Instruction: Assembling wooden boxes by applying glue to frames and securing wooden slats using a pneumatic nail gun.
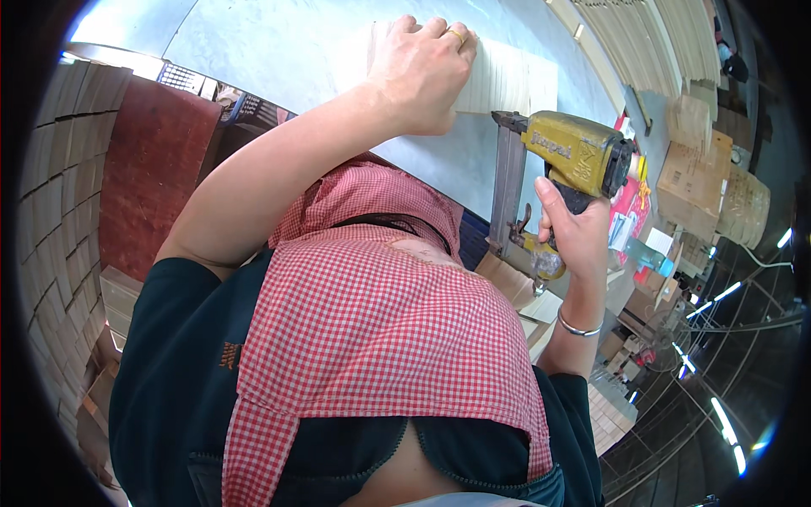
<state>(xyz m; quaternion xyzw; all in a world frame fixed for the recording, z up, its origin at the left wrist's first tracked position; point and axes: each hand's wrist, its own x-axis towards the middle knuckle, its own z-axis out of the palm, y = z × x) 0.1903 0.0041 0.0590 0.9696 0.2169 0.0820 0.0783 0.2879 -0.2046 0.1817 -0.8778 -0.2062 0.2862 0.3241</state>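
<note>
A pale wooden piece (515, 80), marked by fine parallel lines, lies on the light-coloured worktable (270, 55). Over its left part rests my left hand (422, 72), closed, with its fingers curled toward the far edge; the fingertips are partly hidden. My right hand (579, 224) grips the black handle of a yellow nail gun (566, 152). The gun's dark nose points left, close to the near edge of the wood; I cannot tell whether they touch. A long grey magazine runs from the nose toward me.
Many thin wooden strips (642, 42) are stacked at the far right. Cardboard boxes (693, 169) and a bluish bottle (655, 260) stand to the right. On the left rise stacked wooden pieces (59, 211) beside a reddish-brown panel (156, 169).
</note>
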